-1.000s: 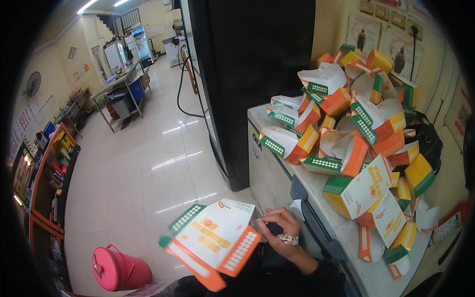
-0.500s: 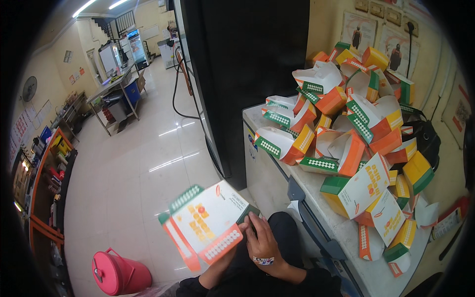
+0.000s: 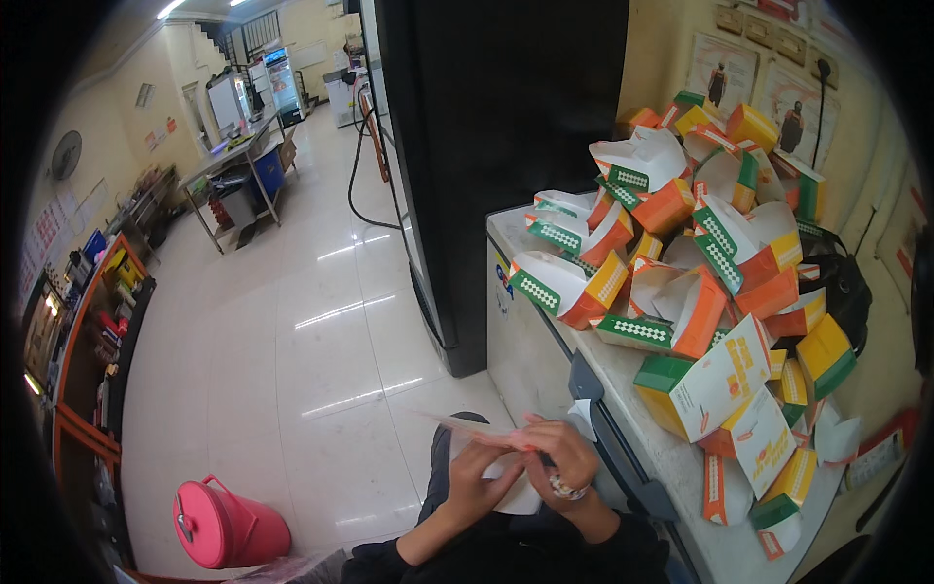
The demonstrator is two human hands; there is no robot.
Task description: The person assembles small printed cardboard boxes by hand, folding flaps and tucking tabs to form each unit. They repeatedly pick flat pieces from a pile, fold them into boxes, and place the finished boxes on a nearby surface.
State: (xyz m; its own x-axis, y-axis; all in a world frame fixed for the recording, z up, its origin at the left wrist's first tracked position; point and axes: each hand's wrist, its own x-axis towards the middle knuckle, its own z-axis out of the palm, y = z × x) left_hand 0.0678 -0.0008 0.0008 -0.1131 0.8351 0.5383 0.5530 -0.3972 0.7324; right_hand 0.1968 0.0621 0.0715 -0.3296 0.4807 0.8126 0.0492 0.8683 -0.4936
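Over my lap I hold a cardboard food box (image 3: 520, 498) with both hands. It is turned nearly edge-on, so its printed face is hidden, and a white inner part shows below my fingers. My left hand (image 3: 477, 484) is closed on its left side, with the thumb toward the middle. My right hand (image 3: 562, 457) pinches the upper right edge, fingers bent over it. To my right, a heap of folded food boxes (image 3: 671, 292) in white, orange, green and yellow covers much of a white chest freezer's top.
The chest freezer (image 3: 530, 360) with a dark handle stands close at my right. A pink lidded bucket (image 3: 229, 524) sits on the floor at left. A tall black cabinet (image 3: 496, 127) rises ahead. Orange-edged shelves (image 3: 92, 341) line the far left, and a metal table (image 3: 233, 156) stands farther back.
The box has turned from showing its printed face to nearly edge-on and come closer to my body. My left hand has moved up into view, and my right hand has shifted right.
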